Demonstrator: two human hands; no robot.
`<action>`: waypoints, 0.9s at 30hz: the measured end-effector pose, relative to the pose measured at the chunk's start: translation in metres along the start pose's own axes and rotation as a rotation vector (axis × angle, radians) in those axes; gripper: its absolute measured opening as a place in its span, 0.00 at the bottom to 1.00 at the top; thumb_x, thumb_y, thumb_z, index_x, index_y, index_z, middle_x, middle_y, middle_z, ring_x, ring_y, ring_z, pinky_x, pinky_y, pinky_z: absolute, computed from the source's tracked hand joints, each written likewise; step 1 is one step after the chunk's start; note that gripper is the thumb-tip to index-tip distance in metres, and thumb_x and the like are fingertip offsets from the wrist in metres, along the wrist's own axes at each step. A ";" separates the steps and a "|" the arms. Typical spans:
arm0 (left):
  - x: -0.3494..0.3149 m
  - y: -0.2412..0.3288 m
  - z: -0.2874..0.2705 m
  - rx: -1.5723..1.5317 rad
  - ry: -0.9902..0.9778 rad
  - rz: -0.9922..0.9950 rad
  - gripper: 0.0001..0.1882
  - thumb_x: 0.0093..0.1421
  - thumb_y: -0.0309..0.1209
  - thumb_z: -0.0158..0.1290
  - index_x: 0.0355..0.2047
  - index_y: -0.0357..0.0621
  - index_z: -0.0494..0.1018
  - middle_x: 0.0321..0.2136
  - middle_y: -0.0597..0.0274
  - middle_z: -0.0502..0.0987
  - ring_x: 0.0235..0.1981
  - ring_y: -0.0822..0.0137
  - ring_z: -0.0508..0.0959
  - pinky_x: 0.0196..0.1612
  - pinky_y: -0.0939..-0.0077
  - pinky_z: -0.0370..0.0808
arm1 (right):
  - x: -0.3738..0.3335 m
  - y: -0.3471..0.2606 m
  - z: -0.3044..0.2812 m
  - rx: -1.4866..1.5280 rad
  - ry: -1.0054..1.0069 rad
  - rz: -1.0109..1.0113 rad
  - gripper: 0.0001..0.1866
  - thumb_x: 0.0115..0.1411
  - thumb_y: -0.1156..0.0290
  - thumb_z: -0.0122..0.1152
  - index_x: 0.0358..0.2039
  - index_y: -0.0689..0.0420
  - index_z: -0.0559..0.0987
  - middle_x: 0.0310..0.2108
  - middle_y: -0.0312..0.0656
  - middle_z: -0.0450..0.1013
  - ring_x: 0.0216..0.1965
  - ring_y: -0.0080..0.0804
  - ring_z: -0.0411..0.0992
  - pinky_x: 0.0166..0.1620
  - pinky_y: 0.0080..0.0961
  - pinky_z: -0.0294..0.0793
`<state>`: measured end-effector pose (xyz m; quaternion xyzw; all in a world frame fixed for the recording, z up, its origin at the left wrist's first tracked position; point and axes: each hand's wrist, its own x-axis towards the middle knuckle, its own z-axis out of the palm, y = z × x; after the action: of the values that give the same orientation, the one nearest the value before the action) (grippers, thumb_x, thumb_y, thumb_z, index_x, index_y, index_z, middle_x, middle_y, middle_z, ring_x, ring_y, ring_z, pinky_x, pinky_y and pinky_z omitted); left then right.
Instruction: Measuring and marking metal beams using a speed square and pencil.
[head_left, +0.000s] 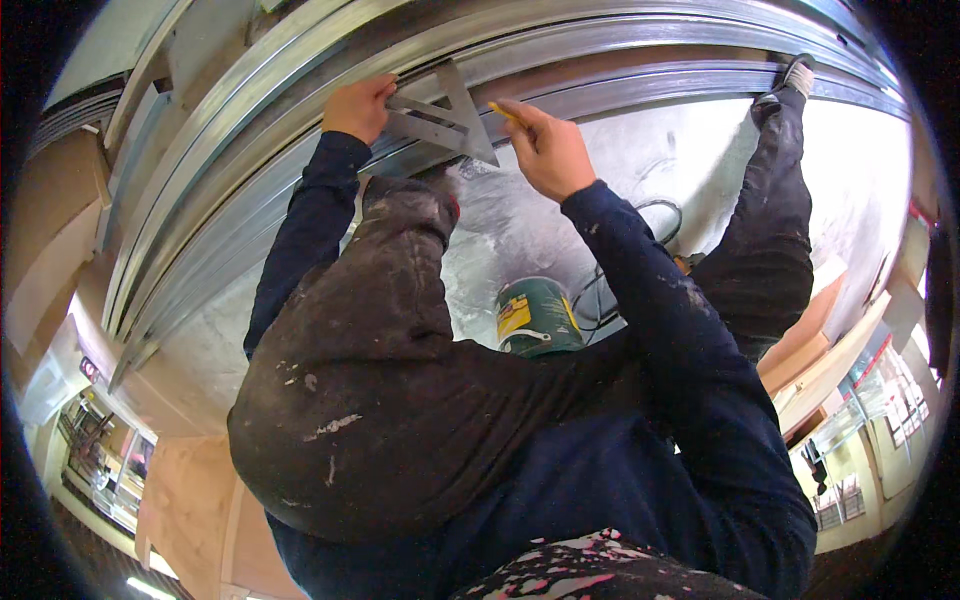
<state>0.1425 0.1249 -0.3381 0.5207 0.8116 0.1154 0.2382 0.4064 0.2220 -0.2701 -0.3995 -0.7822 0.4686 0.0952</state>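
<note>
My left hand [358, 108] pinches one edge of a flat metal set square [440, 125], triangular with cut-out slots. The square lies across long shiny metal channels [560, 50] that run side by side over the far part of the view. In my right hand [552, 150] is a yellow pencil [505, 114], gripped between thumb and fingers. Its end is close to the square's right side; whether it touches the metal cannot be made out.
A green bucket [540, 318] with a yellow label stands on the dusty grey floor [480, 230] between my legs. Behind my right forearm a dark cable [660, 208] loops. Wooden boards [190, 510] are at lower left, with more wood [815, 325] at right.
</note>
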 end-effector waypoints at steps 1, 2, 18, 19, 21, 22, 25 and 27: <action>-0.001 -0.001 0.000 0.004 0.021 0.004 0.13 0.60 0.39 0.49 0.43 0.57 0.77 0.34 0.51 0.79 0.35 0.47 0.78 0.39 0.57 0.75 | 0.006 0.002 0.007 0.002 -0.002 -0.001 0.14 0.60 0.72 0.52 0.46 0.55 0.77 0.29 0.49 0.77 0.27 0.38 0.76 0.33 0.26 0.73; -0.002 -0.004 0.001 0.005 0.021 0.001 0.13 0.60 0.39 0.49 0.43 0.57 0.77 0.34 0.51 0.79 0.35 0.47 0.78 0.39 0.57 0.75 | 0.012 0.003 0.013 -0.045 0.041 -0.034 0.14 0.60 0.72 0.53 0.46 0.55 0.77 0.29 0.49 0.77 0.28 0.39 0.76 0.33 0.27 0.74; -0.005 -0.005 0.004 0.038 0.017 0.027 0.16 0.55 0.32 0.49 0.44 0.59 0.76 0.31 0.51 0.79 0.32 0.47 0.78 0.37 0.54 0.74 | 0.048 0.015 0.043 -0.096 0.082 -0.045 0.12 0.57 0.69 0.51 0.41 0.51 0.78 0.30 0.53 0.75 0.33 0.55 0.74 0.37 0.43 0.74; -0.004 -0.008 0.005 0.012 0.037 0.029 0.15 0.56 0.32 0.49 0.44 0.59 0.76 0.31 0.51 0.79 0.32 0.47 0.78 0.37 0.53 0.74 | 0.041 0.020 0.041 -0.077 0.061 -0.065 0.12 0.56 0.70 0.51 0.41 0.51 0.78 0.30 0.53 0.75 0.33 0.54 0.74 0.37 0.43 0.74; -0.003 -0.005 0.004 0.021 0.050 0.024 0.13 0.55 0.33 0.50 0.41 0.57 0.77 0.30 0.53 0.79 0.33 0.48 0.78 0.37 0.55 0.74 | 0.027 0.036 0.035 -0.258 -0.098 -0.062 0.13 0.55 0.71 0.52 0.42 0.50 0.78 0.31 0.53 0.75 0.33 0.53 0.74 0.38 0.41 0.75; -0.004 -0.003 0.004 0.028 0.058 0.019 0.11 0.55 0.33 0.52 0.39 0.56 0.78 0.30 0.55 0.79 0.34 0.50 0.78 0.37 0.57 0.74 | 0.019 0.034 0.032 -0.149 -0.085 -0.025 0.13 0.56 0.72 0.52 0.42 0.50 0.78 0.31 0.53 0.75 0.33 0.52 0.75 0.37 0.41 0.74; -0.005 0.001 0.002 0.051 0.041 -0.013 0.11 0.55 0.33 0.52 0.39 0.56 0.78 0.30 0.56 0.79 0.34 0.50 0.78 0.37 0.57 0.74 | 0.021 0.009 0.028 0.043 0.052 -0.009 0.12 0.57 0.70 0.53 0.42 0.50 0.78 0.30 0.54 0.75 0.33 0.52 0.74 0.35 0.41 0.74; -0.007 -0.005 0.005 0.032 0.049 0.009 0.12 0.55 0.33 0.51 0.40 0.56 0.78 0.30 0.52 0.79 0.33 0.48 0.78 0.37 0.56 0.74 | 0.040 0.005 0.033 -0.028 0.137 -0.063 0.12 0.58 0.69 0.53 0.42 0.51 0.78 0.30 0.54 0.74 0.32 0.52 0.74 0.35 0.41 0.74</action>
<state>0.1429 0.1164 -0.3428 0.5251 0.8167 0.1162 0.2092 0.3651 0.2300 -0.3011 -0.4070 -0.7925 0.4260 0.1579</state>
